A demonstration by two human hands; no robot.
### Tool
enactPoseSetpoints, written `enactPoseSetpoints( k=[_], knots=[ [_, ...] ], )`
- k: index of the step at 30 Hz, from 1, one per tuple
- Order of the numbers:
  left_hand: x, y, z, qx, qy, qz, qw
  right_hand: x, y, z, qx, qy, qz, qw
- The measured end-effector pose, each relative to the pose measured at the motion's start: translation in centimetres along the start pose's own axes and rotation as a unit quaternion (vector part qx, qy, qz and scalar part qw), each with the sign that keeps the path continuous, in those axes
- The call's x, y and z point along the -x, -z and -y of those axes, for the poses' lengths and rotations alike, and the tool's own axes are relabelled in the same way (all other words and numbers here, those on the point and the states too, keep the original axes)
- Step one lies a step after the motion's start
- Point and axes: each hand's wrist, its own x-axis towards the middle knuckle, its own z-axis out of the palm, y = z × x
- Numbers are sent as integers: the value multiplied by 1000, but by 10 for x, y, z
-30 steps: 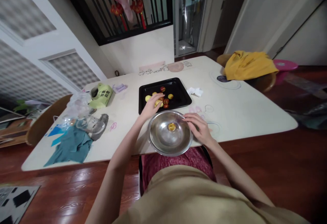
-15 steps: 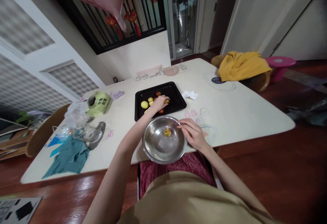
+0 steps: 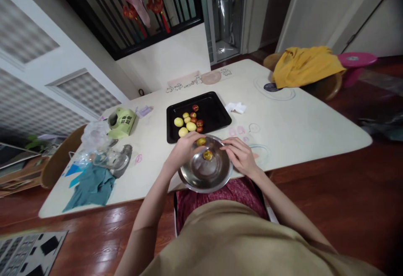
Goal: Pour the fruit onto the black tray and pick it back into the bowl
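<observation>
A steel bowl [image 3: 201,175] sits at the near edge of the cream table [image 3: 299,129], with one small yellow fruit [image 3: 207,155] in its bottom. My left hand [image 3: 184,150] is over the bowl's far rim, its fingers closed on another small yellow-green fruit [image 3: 201,141]. My right hand [image 3: 239,156] rests on the bowl's right rim. Just beyond the bowl lies a black baking tray [image 3: 217,114] holding several small yellow and red fruits [image 3: 189,122].
At the left of the table are a teal cloth [image 3: 91,185], clear plastic bags [image 3: 97,135], and a green box [image 3: 122,120]. White tissue [image 3: 236,107] lies right of the tray. A yellow cloth [image 3: 302,64] covers a chair at far right.
My left hand has come back from the tray to the bowl's rim, bringing a small fruit with it. My right hand has stayed on the bowl.
</observation>
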Motion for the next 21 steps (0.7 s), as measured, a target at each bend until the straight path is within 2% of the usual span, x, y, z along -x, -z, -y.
enactPoseSetpoints(
  k=[3,7,15,21],
  knots=[
    [25,-7,0,-16,30,17,999,0,0,0,3,-5,2,1000],
    [38,-15,5,-45,54,52,996,0,1,-1,1,-6,0,1000],
    [38,-23,-3,-133,90,135,978,1,2,-3,1,-10,6,1000],
    [35,-24,-12,-189,104,155,964,1,2,-2,2,-12,7,1000]
  ],
)
